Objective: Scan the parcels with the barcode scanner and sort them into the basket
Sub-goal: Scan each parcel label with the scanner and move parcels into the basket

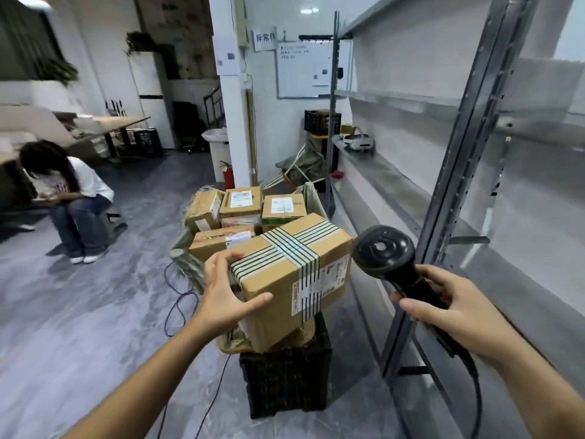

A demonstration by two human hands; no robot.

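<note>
your left hand (226,293) is gripping the taped parcel (294,277) directly above the black crate (285,384). the fingers are curled over the top edge and the thumb is stretched across the near face. the box is tilted and has green-and-white striped tape crossed over its top. a shipping label runs down the side that faces right of the crate. its lowest corner sits right at the crate's top rim, but i honestly can't tell if it's resting there or if you're carrying the weight.

up and to the right of the crate, your right hand (459,315) is wrapped tight around the handle of the barcode scanner (389,264). the scanner's round head is just beside the parcel's right end, not touching it. its cord (474,384) loops down under your wrist, right of the crate.

behind the crate, further from you, more parcels (240,204) are bunched together in a greenish sack (186,264). a purple cable (177,299) snakes over the floor left of the crate. the metal shelving (459,153) runs along the crate's right side. far off to the crate's left, a person (69,198) sits hunched over.
</note>
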